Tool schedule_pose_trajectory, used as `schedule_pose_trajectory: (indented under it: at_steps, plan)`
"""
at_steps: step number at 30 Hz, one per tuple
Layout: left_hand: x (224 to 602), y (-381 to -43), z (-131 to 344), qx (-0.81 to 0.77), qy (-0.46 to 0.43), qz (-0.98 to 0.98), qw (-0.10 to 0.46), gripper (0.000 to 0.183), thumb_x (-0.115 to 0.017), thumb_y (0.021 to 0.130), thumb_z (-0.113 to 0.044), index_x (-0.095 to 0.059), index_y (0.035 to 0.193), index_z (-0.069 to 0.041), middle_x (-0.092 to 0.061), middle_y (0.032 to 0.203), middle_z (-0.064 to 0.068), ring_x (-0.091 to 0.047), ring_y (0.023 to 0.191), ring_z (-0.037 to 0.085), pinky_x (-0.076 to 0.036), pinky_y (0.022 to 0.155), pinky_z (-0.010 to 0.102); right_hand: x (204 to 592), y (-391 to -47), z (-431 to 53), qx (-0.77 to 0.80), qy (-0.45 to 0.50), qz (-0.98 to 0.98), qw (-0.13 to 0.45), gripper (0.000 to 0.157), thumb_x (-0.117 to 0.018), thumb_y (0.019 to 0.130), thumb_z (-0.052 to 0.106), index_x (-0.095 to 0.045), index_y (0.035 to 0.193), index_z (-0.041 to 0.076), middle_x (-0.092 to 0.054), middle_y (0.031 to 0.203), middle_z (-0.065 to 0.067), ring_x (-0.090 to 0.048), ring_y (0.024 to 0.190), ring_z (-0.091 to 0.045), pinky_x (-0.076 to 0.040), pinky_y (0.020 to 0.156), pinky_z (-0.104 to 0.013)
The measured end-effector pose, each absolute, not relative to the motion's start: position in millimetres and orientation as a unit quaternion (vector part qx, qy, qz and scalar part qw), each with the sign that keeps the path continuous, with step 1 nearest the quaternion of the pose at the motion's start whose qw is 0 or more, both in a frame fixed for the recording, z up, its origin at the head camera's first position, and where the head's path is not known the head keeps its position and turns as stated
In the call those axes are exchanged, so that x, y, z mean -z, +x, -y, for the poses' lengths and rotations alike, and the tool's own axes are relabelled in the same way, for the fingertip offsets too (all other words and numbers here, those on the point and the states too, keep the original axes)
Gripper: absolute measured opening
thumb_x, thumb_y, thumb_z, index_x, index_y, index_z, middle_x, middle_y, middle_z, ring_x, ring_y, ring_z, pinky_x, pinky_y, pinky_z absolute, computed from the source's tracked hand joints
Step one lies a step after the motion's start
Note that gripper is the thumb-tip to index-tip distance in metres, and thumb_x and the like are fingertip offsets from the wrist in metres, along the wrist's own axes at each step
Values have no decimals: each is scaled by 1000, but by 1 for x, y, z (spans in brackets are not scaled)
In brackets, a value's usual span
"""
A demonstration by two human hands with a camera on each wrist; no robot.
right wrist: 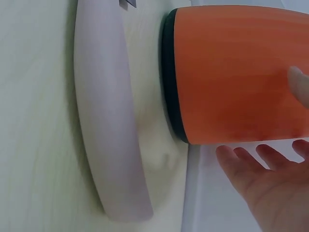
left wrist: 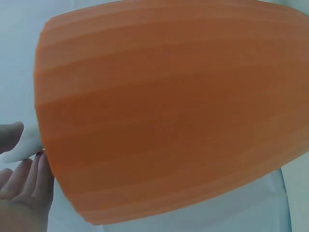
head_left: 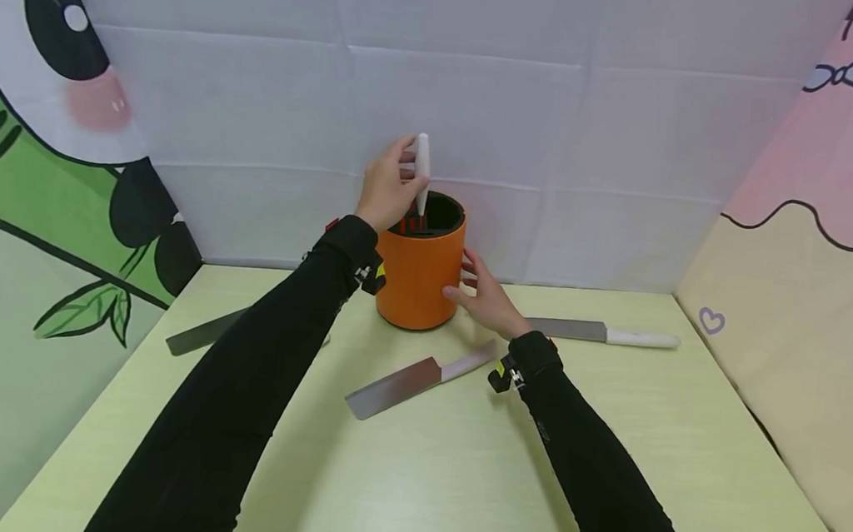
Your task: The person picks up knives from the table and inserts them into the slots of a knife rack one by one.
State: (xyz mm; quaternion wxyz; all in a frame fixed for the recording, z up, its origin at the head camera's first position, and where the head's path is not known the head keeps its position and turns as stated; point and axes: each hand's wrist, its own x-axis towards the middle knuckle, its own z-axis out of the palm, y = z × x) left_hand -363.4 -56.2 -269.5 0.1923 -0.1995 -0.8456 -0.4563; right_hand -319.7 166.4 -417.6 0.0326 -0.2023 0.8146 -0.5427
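Note:
At the back of the table stands an orange cylindrical knife holder with a dark open top. My left hand pinches the white handle of an upright knife at the holder's mouth; the lower part of this knife is hidden inside. In the left wrist view the holder covers most of the picture, with the left hand at its rim. My right hand is at the holder's right side, fingers extended, thumb on its front. The right wrist view shows this hand spread around the holder.
A broad-bladed knife lies in front of the holder, its pale handle large in the right wrist view. Another knife lies behind my right wrist, handle rightward. A third blade is partly under my left arm. Cloth walls surround the table.

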Motion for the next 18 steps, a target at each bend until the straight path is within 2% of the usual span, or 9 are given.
schedule_pose_trajectory:
  at_steps: [3, 6, 11, 18]
  plan:
    - [271, -356, 59, 450, -208, 846, 198, 69, -66, 107, -16, -31, 167, -11, -51, 157, 17, -60, 135, 32, -52, 112, 35, 413, -315, -175, 536, -204, -819, 24, 89, -67, 107, 27, -7, 172, 16, -23, 173, -24, -33, 154, -50, -36, 122, -65]
    - [270, -344, 67, 438, -224, 845, 210, 67, -65, 108, -19, -32, 167, -12, -50, 158, 15, -57, 138, 32, -49, 114, 35, 404, -307, -182, 523, -209, -827, 7, 87, -67, 107, 29, -11, 172, 16, -26, 172, -22, -37, 152, -47, -40, 120, -62]
    - [268, -317, 83, 400, -247, 850, 238, 61, -65, 108, -22, -40, 163, -11, -51, 158, 13, -56, 139, 31, -47, 117, 40, 386, -293, -197, 502, -221, -836, -19, 80, -65, 109, 26, -16, 171, 15, -33, 169, -21, -41, 151, -44, -43, 120, -56]
    - [285, -274, 113, 358, -266, 856, 262, 51, -68, 106, -22, -55, 153, -9, -58, 151, 12, -60, 130, 31, -49, 112, 47, 363, -268, -223, 484, -238, -841, -39, 76, -65, 108, 23, -22, 171, 19, -38, 168, -15, -43, 151, -42, -42, 121, -54]
